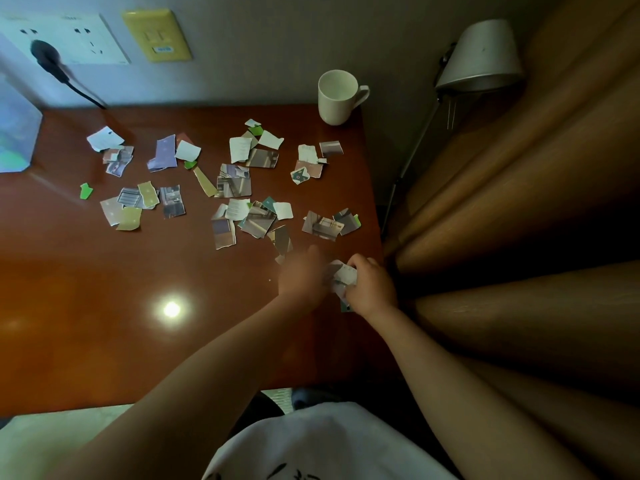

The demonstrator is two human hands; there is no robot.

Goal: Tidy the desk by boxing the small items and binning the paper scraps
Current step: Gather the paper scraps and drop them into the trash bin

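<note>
Several torn paper scraps point(235, 183) lie scattered over the far half of the reddish-brown desk point(104, 289). My right hand point(372, 287) grips a small bunch of gathered scraps point(343, 275) near the desk's right edge. My left hand point(301, 275) is blurred by motion just left of that bunch, close to a scrap point(282, 239) lying on the desk; how its fingers lie is not clear. No box or bin is in view.
A white mug point(337, 97) stands at the desk's far right corner. A translucent container point(15, 133) sits at the far left. A plug and cable point(52, 60) hang from the wall socket. A lamp point(481, 57) and curtain point(519, 202) are to the right.
</note>
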